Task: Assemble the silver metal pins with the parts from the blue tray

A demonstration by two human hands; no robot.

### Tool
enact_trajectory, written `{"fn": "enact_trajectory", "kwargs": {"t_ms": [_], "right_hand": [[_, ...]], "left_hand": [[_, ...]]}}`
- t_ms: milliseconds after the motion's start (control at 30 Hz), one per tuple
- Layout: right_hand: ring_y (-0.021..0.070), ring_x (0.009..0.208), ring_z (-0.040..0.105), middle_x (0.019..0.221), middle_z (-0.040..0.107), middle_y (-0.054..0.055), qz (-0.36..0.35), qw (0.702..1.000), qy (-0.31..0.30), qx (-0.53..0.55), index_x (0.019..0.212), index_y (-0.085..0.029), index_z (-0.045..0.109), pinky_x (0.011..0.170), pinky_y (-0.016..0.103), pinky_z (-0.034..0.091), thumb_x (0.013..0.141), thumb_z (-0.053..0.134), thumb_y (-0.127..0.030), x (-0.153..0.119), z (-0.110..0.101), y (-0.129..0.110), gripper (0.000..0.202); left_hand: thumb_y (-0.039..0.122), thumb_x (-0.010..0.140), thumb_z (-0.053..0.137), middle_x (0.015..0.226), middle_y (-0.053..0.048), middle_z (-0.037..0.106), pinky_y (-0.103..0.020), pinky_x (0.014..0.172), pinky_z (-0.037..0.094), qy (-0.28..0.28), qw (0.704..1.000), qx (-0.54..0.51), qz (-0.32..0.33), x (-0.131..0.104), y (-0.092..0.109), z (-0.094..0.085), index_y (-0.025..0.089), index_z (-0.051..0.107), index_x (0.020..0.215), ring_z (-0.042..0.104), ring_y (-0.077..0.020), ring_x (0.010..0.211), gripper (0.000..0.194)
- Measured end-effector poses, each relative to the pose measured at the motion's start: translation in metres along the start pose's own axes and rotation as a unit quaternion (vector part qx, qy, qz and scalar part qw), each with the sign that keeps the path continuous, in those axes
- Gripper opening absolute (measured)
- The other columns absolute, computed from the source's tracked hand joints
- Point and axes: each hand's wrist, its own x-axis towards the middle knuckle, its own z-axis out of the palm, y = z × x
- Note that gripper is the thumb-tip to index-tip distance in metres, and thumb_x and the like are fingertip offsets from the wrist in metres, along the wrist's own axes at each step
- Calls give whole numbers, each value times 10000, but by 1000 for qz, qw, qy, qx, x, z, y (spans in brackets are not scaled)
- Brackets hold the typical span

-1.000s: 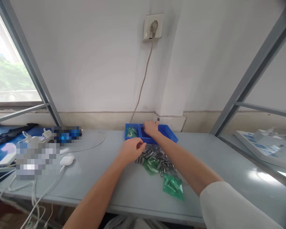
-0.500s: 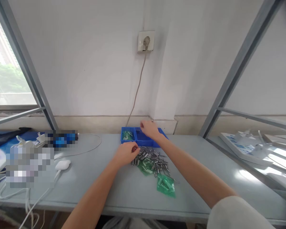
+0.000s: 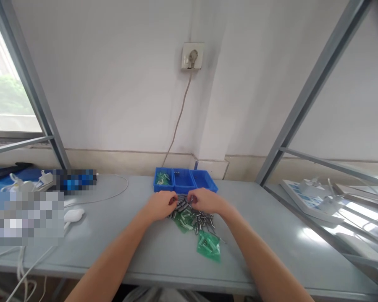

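Observation:
My left hand (image 3: pixel 160 206) rests at the left edge of a heap of small metal pins (image 3: pixel 203 221). Its thumb and fingers are curled together, and what they hold is hidden. From the other side my right hand (image 3: pixel 207 200) reaches over the top of the heap, thumb and finger pinched on something too small to name. Among the pins lies a green plastic bag (image 3: pixel 185 221) with light pieces in it. Just behind both hands stands a blue three-part tray (image 3: pixel 184 188); green bagging fills its left compartment, and a few small pieces lie at the back of the middle one.
A second green bag (image 3: pixel 209 247) lies in front of the heap. White chargers and cables (image 3: pixel 74 215) occupy the table's left side. Slanted metal posts (image 3: pixel 290 121) frame both sides, and a wall socket (image 3: pixel 192 56) has a cord hanging behind the tray.
My right hand has come back from above the tray, down to the pins near my left hand. My left hand stays beside the heap. The view has shifted slightly.

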Motion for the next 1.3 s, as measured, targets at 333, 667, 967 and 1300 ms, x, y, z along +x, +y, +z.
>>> {"fn": "enact_trajectory", "kwargs": {"t_ms": [333,667,967,1300], "right_hand": [[210,789,630,875,708,76,44,996,-58,-44,842,-208,720,593,252,374,701,591,-273,3,7,-5,202],[255,845,651,932,711,109,95,993,-43,-50,850,-206,729,624,281,413,673,617,-328,9,12,-8,242],[258,780,646,862,712,108,93,993,-23,-67,787,-200,717,595,288,406,626,636,-297,3,0,-12,205],[204,768,619,830,702,52,36,999,33,-17,820,-224,699,582,252,354,703,592,-271,-1,-3,-39,166]], "left_hand": [[305,875,505,792,10,679,-255,602,371,-16,1000,-7,14,-1,10,-2,241,628,890,597,-168,728,140],[260,875,483,823,11,674,-246,614,377,-15,998,-11,65,0,19,3,234,636,862,582,-147,719,155],[274,891,471,745,5,645,-241,590,367,41,998,-28,39,1,14,-3,215,640,847,543,-134,645,184],[315,874,507,708,6,644,-252,577,333,95,993,-21,-65,5,9,5,227,628,884,558,-155,653,151]]}}
